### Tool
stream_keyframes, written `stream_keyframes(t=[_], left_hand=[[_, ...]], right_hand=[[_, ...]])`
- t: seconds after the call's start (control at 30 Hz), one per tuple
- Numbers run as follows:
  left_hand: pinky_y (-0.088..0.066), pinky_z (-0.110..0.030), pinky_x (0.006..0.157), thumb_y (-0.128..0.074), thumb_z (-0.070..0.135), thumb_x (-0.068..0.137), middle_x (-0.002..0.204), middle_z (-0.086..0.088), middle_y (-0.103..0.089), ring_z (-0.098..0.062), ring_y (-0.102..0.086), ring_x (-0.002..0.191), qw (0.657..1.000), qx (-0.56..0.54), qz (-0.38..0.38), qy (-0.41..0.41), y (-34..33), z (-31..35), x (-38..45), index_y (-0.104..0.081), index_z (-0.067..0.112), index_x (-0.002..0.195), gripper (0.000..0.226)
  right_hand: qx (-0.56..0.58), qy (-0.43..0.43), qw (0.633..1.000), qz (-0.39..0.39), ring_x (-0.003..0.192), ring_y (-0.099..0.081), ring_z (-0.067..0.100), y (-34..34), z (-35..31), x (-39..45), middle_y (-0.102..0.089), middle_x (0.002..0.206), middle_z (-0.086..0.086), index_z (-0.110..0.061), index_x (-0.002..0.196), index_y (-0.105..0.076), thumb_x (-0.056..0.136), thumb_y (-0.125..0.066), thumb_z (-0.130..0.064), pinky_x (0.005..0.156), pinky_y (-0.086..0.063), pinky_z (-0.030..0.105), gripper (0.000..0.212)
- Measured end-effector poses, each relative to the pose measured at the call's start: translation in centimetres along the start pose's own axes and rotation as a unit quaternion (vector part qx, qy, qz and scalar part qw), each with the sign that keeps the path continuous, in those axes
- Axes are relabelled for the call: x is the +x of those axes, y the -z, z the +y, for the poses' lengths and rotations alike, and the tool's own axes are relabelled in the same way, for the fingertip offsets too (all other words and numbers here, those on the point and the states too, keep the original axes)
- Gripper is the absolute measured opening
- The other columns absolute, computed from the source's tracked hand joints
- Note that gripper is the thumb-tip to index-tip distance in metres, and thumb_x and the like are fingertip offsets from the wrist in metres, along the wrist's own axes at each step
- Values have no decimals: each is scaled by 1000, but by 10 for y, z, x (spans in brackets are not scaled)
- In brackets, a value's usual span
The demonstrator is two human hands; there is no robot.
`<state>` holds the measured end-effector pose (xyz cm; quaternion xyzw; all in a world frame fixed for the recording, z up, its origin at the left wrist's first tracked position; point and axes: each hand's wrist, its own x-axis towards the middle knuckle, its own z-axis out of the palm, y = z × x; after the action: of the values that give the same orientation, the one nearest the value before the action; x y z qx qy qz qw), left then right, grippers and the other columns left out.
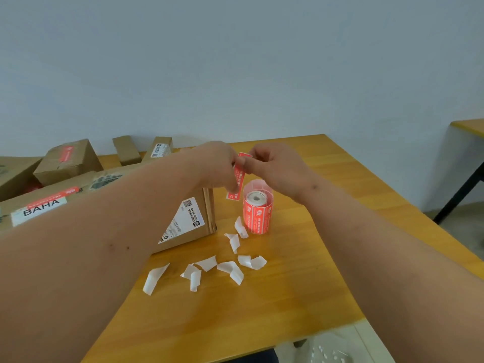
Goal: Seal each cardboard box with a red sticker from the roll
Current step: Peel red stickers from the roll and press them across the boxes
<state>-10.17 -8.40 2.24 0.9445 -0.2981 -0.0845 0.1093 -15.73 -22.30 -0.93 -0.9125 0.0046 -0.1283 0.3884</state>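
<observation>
Both the left hand (217, 163) and right hand (275, 166) pinch one red sticker (237, 179), hanging lengthwise above the sticker roll (258, 210). The unsealed cardboard box (183, 221) sits just left, nearer the left hand.

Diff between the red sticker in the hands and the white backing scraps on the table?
Colour: the red sticker is red with white print; the backing scraps are plain white.
Pose: the sticker hangs nearly straight, pinched between the left hand and right hand above the sticker roll; the scraps lie curled and loose on the table.
Count: one sticker, several scraps.
Shared: both are narrow strips.
</observation>
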Motion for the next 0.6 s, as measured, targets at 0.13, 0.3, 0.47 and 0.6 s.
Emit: stream_keyframes(t=[0.13, 0.3, 0.47, 0.6], left_hand=[[-44, -28, 67, -80, 21, 75, 81, -6, -66, -18, -59, 79, 997, -82, 15, 8, 10, -11, -16, -68, 12, 86, 18], [-55, -38, 91, -84, 13, 70, 86, -1, -75, -17, -70, 93, 974, -223, 24, 40, 21, -38, -38, -75, 19, 81, 16], [-33, -17, 65, -80, 5, 72, 97, -4, -74, -8, -60, 88, 933, -349, 44, 73, 30, -52, -61, -74, 7, 94, 23], [-41, -17, 72, -75, 2, 74, 92, -8, -74, -15, -63, 94, 916, -395, 31, 63, 33, -70, -76, -74, 1, 94, 20]], right_hand=[[90, -15, 996, 23, 73, -58, 19, -3, -13, -2, -71, 86, 6, -10, 85, -69, 93, -64, -30, 65, -42, 28, 23], [198, -59, 974, 90, 71, -65, 0, -9, -24, 0, -72, 78, -6, -17, 84, -68, 91, -67, -22, 67, -43, 15, 8], [250, -68, 960, 111, 68, -64, -2, -18, -44, 3, -72, 86, -1, -15, 90, -65, 93, -65, -22, 65, -41, 15, 7], [243, -47, 962, 117, 63, -63, -7, -32, -58, 5, -72, 85, 0, -12, 92, -65, 93, -65, -22, 59, -44, 8, 10]])
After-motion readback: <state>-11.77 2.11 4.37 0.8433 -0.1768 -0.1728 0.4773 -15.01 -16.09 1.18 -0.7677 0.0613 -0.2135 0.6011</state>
